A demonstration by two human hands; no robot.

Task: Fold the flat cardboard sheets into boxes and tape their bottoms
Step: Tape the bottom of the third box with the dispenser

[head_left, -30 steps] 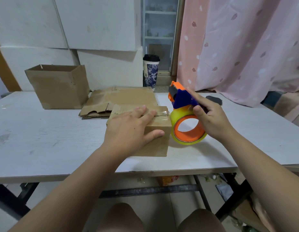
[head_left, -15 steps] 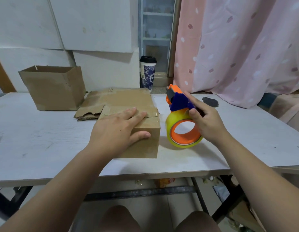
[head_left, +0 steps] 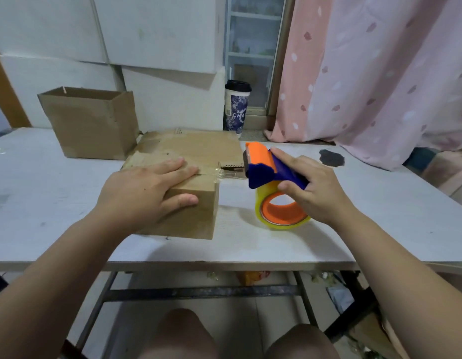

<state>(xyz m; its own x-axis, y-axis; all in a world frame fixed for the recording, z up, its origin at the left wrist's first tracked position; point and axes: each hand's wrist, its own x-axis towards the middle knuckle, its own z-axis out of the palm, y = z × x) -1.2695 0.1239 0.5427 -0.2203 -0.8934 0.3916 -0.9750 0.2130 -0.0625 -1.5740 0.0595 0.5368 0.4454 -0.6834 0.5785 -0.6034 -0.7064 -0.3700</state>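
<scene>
A small folded cardboard box (head_left: 196, 213) stands near the table's front edge, flaps closed on top. My left hand (head_left: 144, 190) lies flat on it, fingers straight across the seam and thumb down the front face. My right hand (head_left: 310, 187) grips the blue handle of an orange and blue tape dispenser (head_left: 266, 169) with a clear tape roll (head_left: 279, 213), just right of the box. A strip of clear tape (head_left: 229, 174) stretches from the box's top right edge to the dispenser head. Flat cardboard sheets (head_left: 198, 146) lie behind the box.
An open, assembled cardboard box (head_left: 92, 123) stands at the back left of the white table (head_left: 43, 203). A lidded paper cup (head_left: 236, 107) is behind the sheets. A dark patch (head_left: 330, 158) marks the table on the right, below a pink curtain (head_left: 380, 73).
My right hand has pulled the dispenser to the right, away from the box, drawing out a strip of tape. My left hand stays pressed on the box top.
</scene>
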